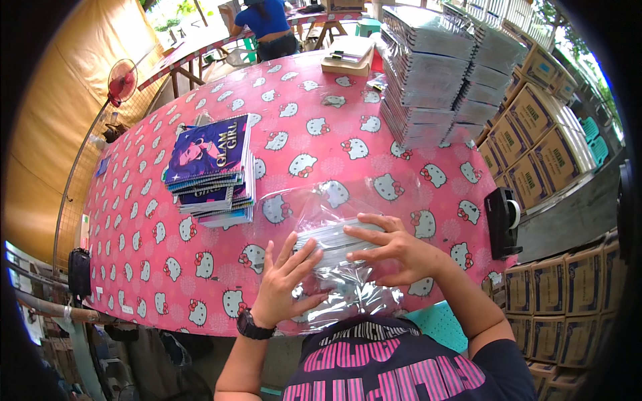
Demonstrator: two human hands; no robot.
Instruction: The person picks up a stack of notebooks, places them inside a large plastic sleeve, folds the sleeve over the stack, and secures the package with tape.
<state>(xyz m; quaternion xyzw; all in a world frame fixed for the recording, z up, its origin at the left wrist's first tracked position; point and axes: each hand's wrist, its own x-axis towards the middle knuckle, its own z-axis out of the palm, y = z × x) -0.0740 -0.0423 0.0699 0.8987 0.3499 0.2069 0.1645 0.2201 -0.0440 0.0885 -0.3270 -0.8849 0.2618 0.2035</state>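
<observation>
In front of me a bundle of notebooks (pixel 328 242), its page edges facing up, lies inside a clear plastic bag (pixel 361 294). The plastic is loose and shiny toward my body and spreads flat beyond the bundle. My left hand (pixel 286 281), with a black watch at the wrist, rests fingers apart on the bundle's left end. My right hand (pixel 388 247) lies spread over its right end, fingertips on the plastic. Farther left stands an uneven stack of spiral notebooks (pixel 210 157) with dark purple illustrated covers.
Tall stacks of wrapped spiral notebooks (pixel 428 80) stand at the far right of the pink patterned table (pixel 321 144). A black tape dispenser (pixel 500 224) sits at the right edge. Cardboard boxes (pixel 535 140) are piled beyond. A person (pixel 267 27) is at another table behind.
</observation>
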